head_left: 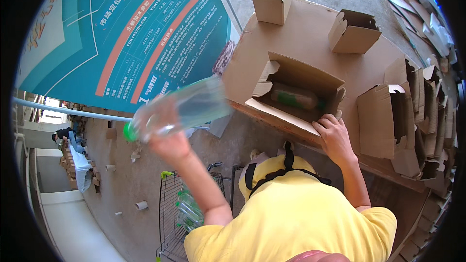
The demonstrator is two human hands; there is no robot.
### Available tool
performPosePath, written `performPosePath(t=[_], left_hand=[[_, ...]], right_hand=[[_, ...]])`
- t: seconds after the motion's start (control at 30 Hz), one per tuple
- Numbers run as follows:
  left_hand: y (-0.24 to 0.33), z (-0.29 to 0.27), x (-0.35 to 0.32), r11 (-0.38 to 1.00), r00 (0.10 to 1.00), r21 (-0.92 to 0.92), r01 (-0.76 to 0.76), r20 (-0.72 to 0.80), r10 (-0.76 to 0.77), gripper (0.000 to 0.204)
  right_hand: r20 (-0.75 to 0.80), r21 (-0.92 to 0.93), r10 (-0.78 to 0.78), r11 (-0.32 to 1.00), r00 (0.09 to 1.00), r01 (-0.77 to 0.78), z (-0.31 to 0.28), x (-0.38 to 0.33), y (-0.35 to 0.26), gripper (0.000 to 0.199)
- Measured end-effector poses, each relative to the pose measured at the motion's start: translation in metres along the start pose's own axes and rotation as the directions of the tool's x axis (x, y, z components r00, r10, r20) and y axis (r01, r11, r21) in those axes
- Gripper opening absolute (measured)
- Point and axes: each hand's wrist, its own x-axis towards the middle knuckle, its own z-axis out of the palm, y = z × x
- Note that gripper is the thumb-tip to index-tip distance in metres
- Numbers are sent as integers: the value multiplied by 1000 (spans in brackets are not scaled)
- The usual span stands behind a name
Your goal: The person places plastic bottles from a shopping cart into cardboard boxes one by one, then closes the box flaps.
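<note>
My left hand (170, 138) is raised to the left of the table, closed round a large clear plastic bottle (201, 104) with a green cap. The hand and bottle are smeared by motion; the bottle is tilted, its cap to the lower left. On the table in front of me stands an open cardboard box (301, 70), flaps up. Another clear bottle (293, 98) with a green part lies inside it. My right hand (332, 133) grips the near right edge of this box, fingers bent over the rim.
The cardboard-covered table (301, 34) also bears two open boxes, one at the far left (272, 0) and another (354, 34) farther right. Several open boxes (378, 121) crowd its right end. A wire cart (167, 213) with green-capped bottles (189, 211) stands left of me, below a teal banner (145, 34).
</note>
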Motion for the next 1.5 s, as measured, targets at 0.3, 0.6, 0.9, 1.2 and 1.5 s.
performPosePath(t=[0.3,0.6,0.9,1.2,1.5], left_hand=[[-114,169,-3,715,286,548,-434,836,-468,65],[-224,181,-44,659,-611,190,-727,257,-749,72],[-311,121,-96,674,-598,109,-731,374,-709,53],[-135,130,1,796,-143,424,-431,839,-525,47],[-99,35,-9,718,542,668,-196,684,-488,69]], right_hand=[[-136,65,62,996,989,-53,7,-4,3,22],[-200,120,160,983,967,-138,23,-13,-4,25],[-281,137,254,965,926,-223,28,-14,-20,28],[-531,147,222,975,818,-169,4,-29,-35,25],[-440,364,402,897,803,-250,28,-20,-15,57]])
